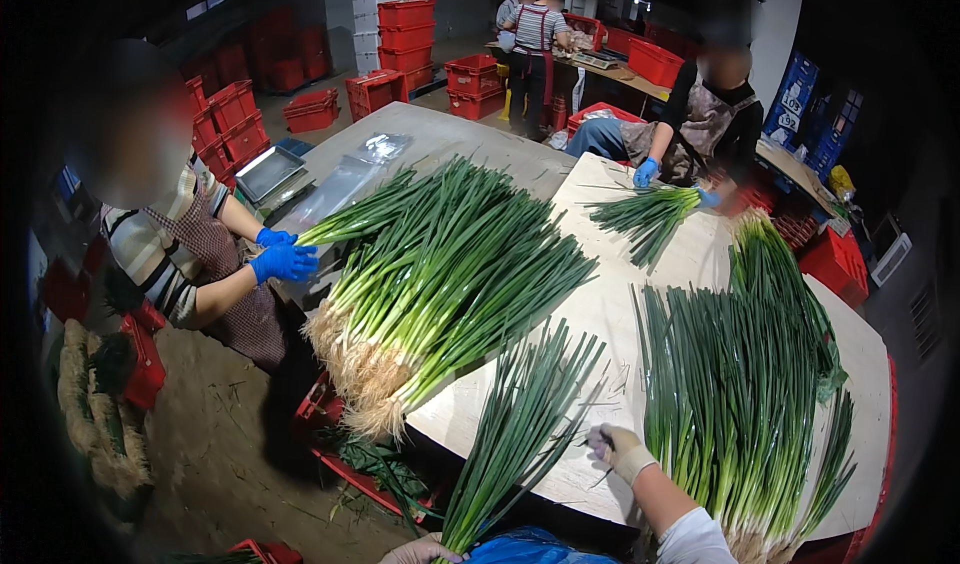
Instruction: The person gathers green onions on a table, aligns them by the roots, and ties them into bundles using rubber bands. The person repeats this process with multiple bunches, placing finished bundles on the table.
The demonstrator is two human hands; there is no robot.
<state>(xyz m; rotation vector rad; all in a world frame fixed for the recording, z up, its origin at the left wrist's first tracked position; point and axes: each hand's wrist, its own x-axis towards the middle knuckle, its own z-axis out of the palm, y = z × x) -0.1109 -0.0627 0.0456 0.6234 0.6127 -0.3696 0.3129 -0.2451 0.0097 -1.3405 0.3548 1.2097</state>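
My left hand [417, 550], at the bottom edge, grips a bunch of green onions [510, 429] near its pale lower end. The leaves fan upward past the front edge of the light wooden board [480, 412]. My right hand [619, 450], in a cream glove, is over the board with its fingers curled. A thin dark leaf scrap shows at the fingertips; whether they pinch it is unclear. To its right lies a wide pile of green onions [731, 384], roots toward me. A larger heap of green onions with roots [450, 271] lies to the left.
At left, a person in blue gloves [283, 262] holds onion stems; across the board, another [646, 172] handles a bunch. Clear plastic bags [349, 178] and a metal tray [270, 170] lie beyond the heap. A red crate [360, 481] sits below the front edge.
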